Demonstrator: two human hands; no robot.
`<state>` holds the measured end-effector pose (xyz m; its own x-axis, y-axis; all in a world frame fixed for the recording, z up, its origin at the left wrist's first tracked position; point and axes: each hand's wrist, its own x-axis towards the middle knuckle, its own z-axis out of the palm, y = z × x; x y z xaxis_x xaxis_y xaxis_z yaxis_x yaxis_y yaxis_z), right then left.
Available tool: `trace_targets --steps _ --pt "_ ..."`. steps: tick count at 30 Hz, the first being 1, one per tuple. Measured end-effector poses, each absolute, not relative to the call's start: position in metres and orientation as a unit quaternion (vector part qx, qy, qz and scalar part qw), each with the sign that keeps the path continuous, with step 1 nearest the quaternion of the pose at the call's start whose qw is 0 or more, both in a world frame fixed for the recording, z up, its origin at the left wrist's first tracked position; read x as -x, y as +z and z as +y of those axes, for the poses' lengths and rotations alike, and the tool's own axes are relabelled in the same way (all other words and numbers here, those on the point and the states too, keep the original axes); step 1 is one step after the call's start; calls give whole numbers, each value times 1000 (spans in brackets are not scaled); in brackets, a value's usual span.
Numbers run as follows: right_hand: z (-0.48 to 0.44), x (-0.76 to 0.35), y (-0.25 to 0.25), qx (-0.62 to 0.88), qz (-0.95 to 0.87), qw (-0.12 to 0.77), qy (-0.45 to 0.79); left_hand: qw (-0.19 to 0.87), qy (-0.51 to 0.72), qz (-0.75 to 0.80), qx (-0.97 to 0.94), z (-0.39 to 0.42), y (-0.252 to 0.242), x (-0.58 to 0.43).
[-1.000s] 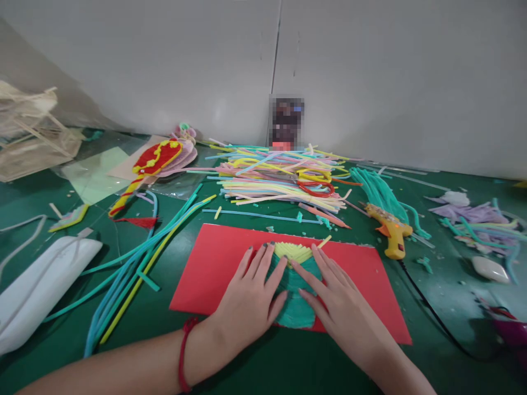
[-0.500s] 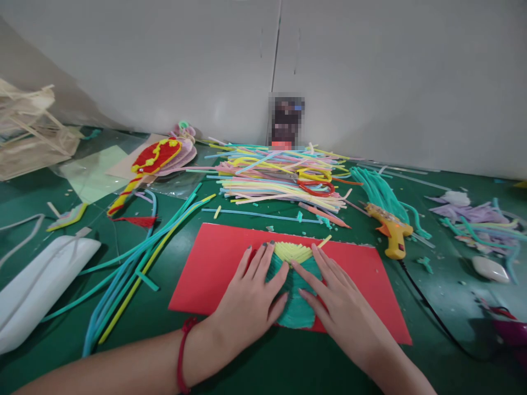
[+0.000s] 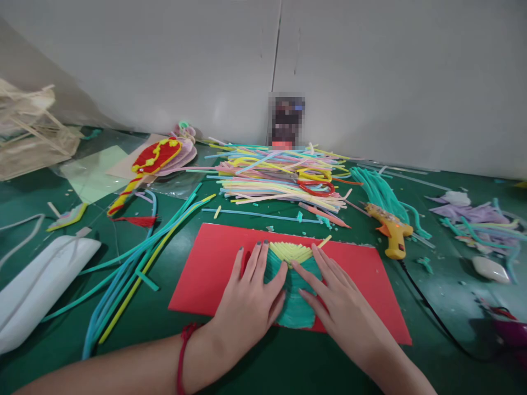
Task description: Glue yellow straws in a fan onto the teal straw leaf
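Observation:
A teal panel of pipe cleaners (image 3: 297, 296) lies on a red card (image 3: 206, 263), with a woven yellow piece (image 3: 290, 251) across its top. My left hand (image 3: 251, 296) is spread over the panel's left side, its thumb and index fingertip beside the yellow weave. From the right, my right hand (image 3: 341, 302) lies with fingers outstretched, the index tip touching the weave's lower point. A loose yellow end sticks out past the right fingertips. Parts of the panel are hidden under both hands.
A yellow glue gun (image 3: 391, 230) with a black cord rests at the right. Behind the card lies a pile of coloured pipe cleaners (image 3: 280, 175) with red-handled scissors (image 3: 316, 188). Loose strands (image 3: 123, 280), a red fan-shaped craft (image 3: 156, 156) and a white object (image 3: 45, 285) are at left.
My left hand has shifted slightly left, uncovering more of the yellow weave's left corner and the teal edge. The right hand has stayed in place.

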<state>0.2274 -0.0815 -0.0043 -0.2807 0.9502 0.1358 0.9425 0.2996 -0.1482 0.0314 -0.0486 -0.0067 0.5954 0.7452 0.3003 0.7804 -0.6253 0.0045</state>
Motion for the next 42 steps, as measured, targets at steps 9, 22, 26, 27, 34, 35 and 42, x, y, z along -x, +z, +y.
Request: trace_targets --steps 9,22,26,27,34,35,42 --pt "-82 -228 -4 593 -799 98 21 67 -151 -429 888 -47 -6 -32" --pt "-82 -228 -4 599 -794 94 39 73 -130 -418 896 -46 -3 -31" --pt "-82 -228 -4 597 -796 94 36 74 -139 -423 892 -46 -3 -32" --pt "-82 -228 -5 596 -797 93 34 75 -138 -421 893 -46 -3 -32" --pt "-82 -228 -5 597 -796 94 33 72 -141 -428 890 -47 -3 -32" --pt "-82 -228 -5 598 -795 93 34 69 -140 -430 889 -47 -4 -32" --pt "-82 -228 -4 597 -795 97 42 69 -143 -457 875 -48 -5 -32"
